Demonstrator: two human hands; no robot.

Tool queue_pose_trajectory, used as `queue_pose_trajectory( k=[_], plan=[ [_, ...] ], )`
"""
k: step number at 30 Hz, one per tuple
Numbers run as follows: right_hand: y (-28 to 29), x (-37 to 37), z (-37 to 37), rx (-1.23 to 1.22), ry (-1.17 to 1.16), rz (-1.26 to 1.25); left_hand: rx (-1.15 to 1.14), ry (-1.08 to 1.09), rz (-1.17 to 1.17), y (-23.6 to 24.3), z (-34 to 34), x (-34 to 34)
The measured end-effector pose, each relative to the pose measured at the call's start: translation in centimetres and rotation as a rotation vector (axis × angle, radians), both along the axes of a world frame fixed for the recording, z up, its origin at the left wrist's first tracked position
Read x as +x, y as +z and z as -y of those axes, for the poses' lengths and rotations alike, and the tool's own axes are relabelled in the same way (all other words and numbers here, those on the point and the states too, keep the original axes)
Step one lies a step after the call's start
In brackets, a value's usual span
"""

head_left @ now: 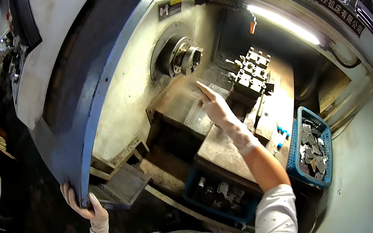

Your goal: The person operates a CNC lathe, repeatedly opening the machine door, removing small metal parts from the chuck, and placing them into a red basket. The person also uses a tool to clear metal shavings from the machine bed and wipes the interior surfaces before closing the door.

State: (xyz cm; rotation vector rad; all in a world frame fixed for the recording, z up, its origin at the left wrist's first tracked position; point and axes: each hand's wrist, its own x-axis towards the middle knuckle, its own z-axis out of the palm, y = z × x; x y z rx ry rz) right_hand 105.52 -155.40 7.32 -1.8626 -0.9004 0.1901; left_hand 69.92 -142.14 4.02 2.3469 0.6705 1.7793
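My left hand (86,208), in a pale glove, is closed around the lower edge of the blue-edged sliding door (100,102) of a lathe. My right hand (217,109), gloved too, reaches into the lathe with its fingers stretched out toward the chuck (189,60). Its fingertips are a little below and to the right of the chuck, apart from it, and I see nothing held in them. The far side of that hand is hidden. Right of the chuck stands a tool holder block (251,75) with several clamps and bolts.
A blue plastic basket (294,144) of flat dark metal pieces stands at the right. Another blue bin (191,194) with metal parts sits low under the ledge (224,155). A lit tube lamp (283,24) and an orange-tipped nozzle (253,26) are above. Blue coolant fittings (282,131) lie near the ledge.
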Motion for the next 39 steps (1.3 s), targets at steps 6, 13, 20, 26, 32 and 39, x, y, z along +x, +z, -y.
queue_pose_trajectory(
  k=[6,13,20,26,32,39],
  plan=[
    [-8.3,12.2,-10.1,0.766,-0.833,0.191,0.054,-0.049,-0.08,0.4,0.2,-0.1],
    [-7.3,14.0,-13.1,0.905,-0.865,-0.298,0.098,-0.037,-0.193,0.1,-0.3,-1.9],
    [-5.9,12.0,-13.0,0.917,-0.815,-0.293,0.094,-0.028,-0.202,-1.0,-0.9,-3.1],
    [-7.5,14.2,-13.8,0.946,-0.891,-0.22,0.099,-0.009,-0.202,-0.8,-0.8,-3.0],
    [-7.6,13.6,-13.4,0.9,-0.842,-0.155,0.091,-0.022,-0.198,-0.8,-0.8,-3.2],
    [-5.9,11.3,-14.3,0.802,-0.882,-0.23,0.081,-0.001,-0.187,-0.2,-0.4,-3.0]
  ],
)
